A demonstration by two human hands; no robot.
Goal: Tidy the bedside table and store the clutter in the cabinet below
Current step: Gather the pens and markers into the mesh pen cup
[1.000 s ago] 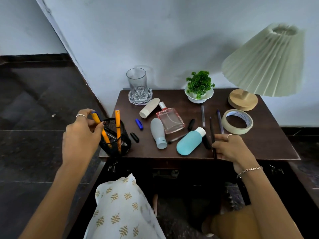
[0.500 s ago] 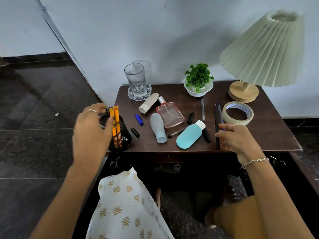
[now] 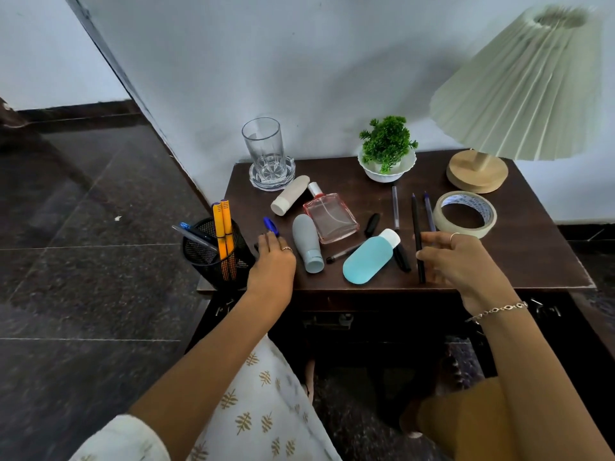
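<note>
Here the dark wood counter (image 3: 519, 261) carries the clutter: a black pen (image 3: 417, 234) pinched in the right hand (image 3: 456, 261), a blue cap (image 3: 271, 226) just beyond the left hand (image 3: 273, 257), whose fingers lie flat and hold nothing. Left of that hand stands a mesh pen cup (image 3: 213, 252). Between the hands lie bottles. Behind is a pale wall (image 3: 299, 78); leftward, dark stone floor (image 3: 83, 261).

Only print is blue lettering on inner core of tape roll (image 3: 465, 213), right of frame; too small and blurred to read. No other text or nos.
</note>
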